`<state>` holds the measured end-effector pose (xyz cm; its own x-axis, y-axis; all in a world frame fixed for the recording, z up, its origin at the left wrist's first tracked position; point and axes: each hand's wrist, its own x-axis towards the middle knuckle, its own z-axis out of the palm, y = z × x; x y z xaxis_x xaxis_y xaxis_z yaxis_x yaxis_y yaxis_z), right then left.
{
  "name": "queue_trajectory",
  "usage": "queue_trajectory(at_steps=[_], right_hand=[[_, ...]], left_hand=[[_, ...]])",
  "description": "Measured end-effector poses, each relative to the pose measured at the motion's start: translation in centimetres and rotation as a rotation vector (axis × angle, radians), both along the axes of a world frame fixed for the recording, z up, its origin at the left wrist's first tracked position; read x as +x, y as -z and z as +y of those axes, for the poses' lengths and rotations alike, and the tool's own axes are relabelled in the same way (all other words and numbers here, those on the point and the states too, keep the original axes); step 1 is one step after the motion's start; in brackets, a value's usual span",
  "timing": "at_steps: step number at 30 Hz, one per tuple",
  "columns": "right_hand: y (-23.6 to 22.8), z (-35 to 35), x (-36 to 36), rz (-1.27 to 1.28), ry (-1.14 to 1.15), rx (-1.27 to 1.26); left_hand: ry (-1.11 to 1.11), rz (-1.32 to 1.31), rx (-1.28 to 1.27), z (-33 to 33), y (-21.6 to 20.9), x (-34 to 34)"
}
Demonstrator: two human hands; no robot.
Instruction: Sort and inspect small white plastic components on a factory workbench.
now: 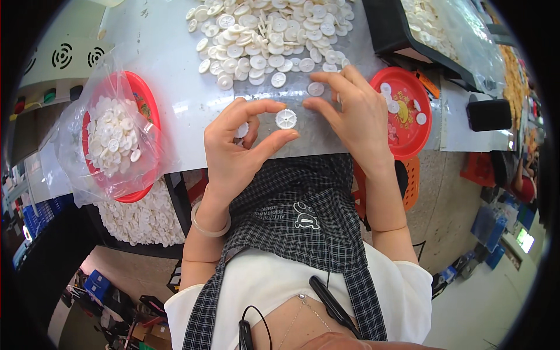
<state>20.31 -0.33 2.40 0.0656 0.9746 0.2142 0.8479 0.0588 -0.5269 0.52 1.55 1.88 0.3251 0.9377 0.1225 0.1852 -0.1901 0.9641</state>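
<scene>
My left hand (236, 146) is closed, pinching a white plastic gear (286, 119) by its rim between thumb and index finger. Its spoked face is turned up. A second white gear (241, 130) is tucked into the curled fingers of that hand. To the right, my right hand (356, 108) has thumb and index finger apart, with nothing seen between them; its curled lower fingers are partly hidden. Just beyond its fingertips a loose gear (315, 88) lies on the table. A large pile of white gears (274, 41) spreads over the table's far side.
At left, a red basin (153, 105) holds a clear bag of white parts (114, 137). A red plate (408, 140) with several parts stands at right, near a black device (489, 115). A black bin (402, 49) is at back right. White parts (140, 219) fill a container below left.
</scene>
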Motion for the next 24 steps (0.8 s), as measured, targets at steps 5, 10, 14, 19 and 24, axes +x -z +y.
queue_trajectory(at_steps=[5,10,14,19,24], right_hand=[[0.0,-1.7,-0.5,-0.01,0.011,-0.033],[1.0,-2.0,-1.0,0.085,0.021,0.011],[1.0,-2.6,-1.1,0.125,0.023,0.01],[1.5,-3.1,-1.2,0.121,0.012,0.028],[0.8,-3.5,-1.3,0.178,0.042,-0.006]], left_hand=[[0.037,-0.181,-0.144,0.0,1.0,-0.8],[0.046,-0.838,-0.671,1.1,0.7,-1.2],[0.02,-1.081,-0.709,1.8,0.5,-1.2],[-0.108,0.064,0.055,2.7,1.4,0.7],[-0.172,0.51,0.275,3.3,1.1,2.8]])
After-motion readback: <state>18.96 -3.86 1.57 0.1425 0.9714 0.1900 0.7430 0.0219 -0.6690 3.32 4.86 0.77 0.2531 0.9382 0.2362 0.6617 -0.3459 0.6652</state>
